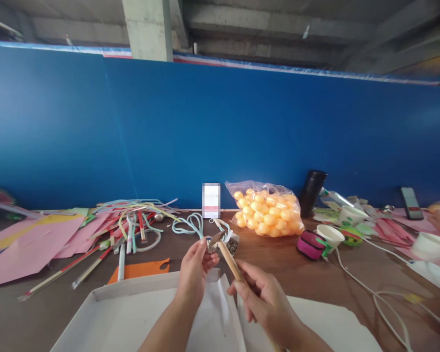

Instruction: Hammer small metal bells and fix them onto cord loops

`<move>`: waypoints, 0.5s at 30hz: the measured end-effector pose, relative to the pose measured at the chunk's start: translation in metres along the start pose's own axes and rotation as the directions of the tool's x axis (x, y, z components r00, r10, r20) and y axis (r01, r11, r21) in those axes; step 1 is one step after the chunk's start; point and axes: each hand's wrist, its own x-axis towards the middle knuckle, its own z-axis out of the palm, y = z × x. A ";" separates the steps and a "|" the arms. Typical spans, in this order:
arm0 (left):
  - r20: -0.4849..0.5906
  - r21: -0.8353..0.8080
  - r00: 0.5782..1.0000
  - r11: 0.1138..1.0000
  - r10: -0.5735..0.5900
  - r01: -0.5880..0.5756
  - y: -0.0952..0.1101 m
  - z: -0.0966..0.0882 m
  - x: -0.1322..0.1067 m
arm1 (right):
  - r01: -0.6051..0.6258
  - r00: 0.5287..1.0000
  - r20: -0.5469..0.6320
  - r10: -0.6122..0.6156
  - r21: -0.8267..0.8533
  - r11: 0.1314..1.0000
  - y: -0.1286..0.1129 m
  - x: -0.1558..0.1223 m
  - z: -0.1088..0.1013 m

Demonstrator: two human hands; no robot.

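My right hand (262, 296) is wrapped round the wooden handle of a small hammer (230, 259), which slants up and to the left. Its dark metal head rests against or just over a small shiny silver round piece (211, 245), perhaps a bell. The fingertips of my left hand (197, 264) pinch that piece; they hide part of it. Right behind the hammer stands a small container (233, 243) of tiny dark bits. Both hands are above an open white cardboard box (139, 313).
Light-blue cord (188, 225) lies behind my hands, with a clear bag of orange balls (266, 212) to its right. Sticks, tubes and pink paper (40, 244) crowd the left. On the right are a black bottle (313, 193), paper cup (330, 235), magenta pouch (311, 245) and white cable (366, 288).
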 end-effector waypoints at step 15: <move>0.011 0.027 1.000 1.000 0.001 -0.002 -0.003 -0.004 0.002 | -0.011 0.999 0.035 0.011 -0.010 1.000 0.004 0.002 -0.002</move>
